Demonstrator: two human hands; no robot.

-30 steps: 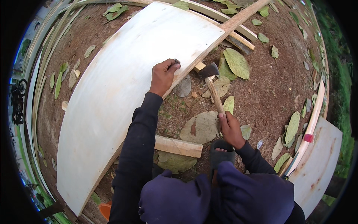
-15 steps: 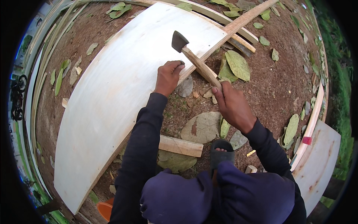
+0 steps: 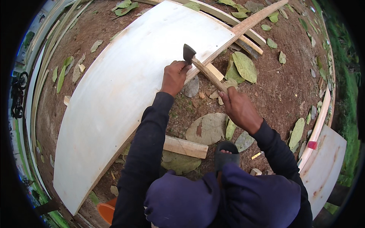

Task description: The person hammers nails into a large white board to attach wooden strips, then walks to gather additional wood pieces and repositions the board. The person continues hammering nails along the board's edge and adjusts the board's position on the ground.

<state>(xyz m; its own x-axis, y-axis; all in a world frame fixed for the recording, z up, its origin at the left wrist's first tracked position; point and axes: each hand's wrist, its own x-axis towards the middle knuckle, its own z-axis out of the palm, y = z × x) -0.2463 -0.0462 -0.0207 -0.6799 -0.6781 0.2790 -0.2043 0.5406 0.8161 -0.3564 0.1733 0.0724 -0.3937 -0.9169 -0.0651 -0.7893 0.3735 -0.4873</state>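
Observation:
My right hand (image 3: 243,109) is wrapped round the wooden handle of a hatchet (image 3: 209,74). Its dark metal head hangs right over the fingertips of my left hand (image 3: 175,79), close to them or touching. Those fingers are pinched together at the right-hand edge of a large pale plywood sheet (image 3: 110,91); whatever is between them is too small and covered to name. Small dark dots run along the sheet's edge. Beneath that edge lies a long wooden batten (image 3: 258,18), which sticks out past the sheet's far corner.
Brown soil with big dry leaves (image 3: 207,128) surrounds the sheet. A short wood block (image 3: 185,147) lies before my sandalled foot (image 3: 226,154). Further timber strips (image 3: 224,17) lie at the far side. Another board (image 3: 327,163) is at right, an orange container (image 3: 106,211) at lower left.
The hatchet head has come down and nearer to the pinched fingers of my left hand. Both hands keep their grip, and the whole view has shifted slightly.

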